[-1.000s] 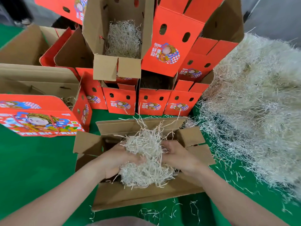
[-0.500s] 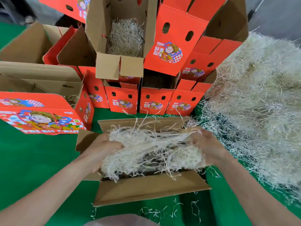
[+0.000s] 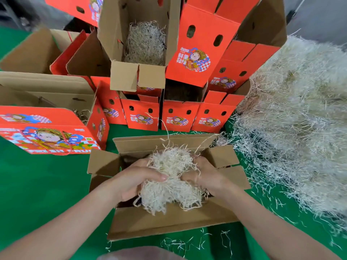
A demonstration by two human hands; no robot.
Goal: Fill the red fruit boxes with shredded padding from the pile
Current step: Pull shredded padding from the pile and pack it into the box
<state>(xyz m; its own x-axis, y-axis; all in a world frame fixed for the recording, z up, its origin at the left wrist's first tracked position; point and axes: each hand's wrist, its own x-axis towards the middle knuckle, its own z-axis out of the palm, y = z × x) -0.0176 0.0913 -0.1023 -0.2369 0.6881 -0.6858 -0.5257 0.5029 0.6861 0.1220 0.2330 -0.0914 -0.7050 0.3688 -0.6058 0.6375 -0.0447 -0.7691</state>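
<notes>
Your left fingers (image 3: 158,176) curl into a wad of shredded padding (image 3: 172,192) from its left side, with the thumb across its top. Your right fingers (image 3: 200,163) dig into it from the right. Your left hand (image 3: 135,178) and right hand (image 3: 210,178) both grip this one wad in the mouth of the open box (image 3: 169,220) in front of you. The wad runs longer from far to near than across.

The box's mouth faces up and its brown flaps are spread. Its long axis runs left to right on the green surface (image 3: 37,184).

To the left, a red box (image 3: 47,136) reads "FRESH FRU…" under a cartoon figure. Behind, the stacked red boxes (image 3: 195,59) carry the same figure with Chinese characters, and their small print is unreadable. One tilted box (image 3: 144,44) already holds padding. The pile (image 3: 300,128) lies at your right, near the open box's flaps.
</notes>
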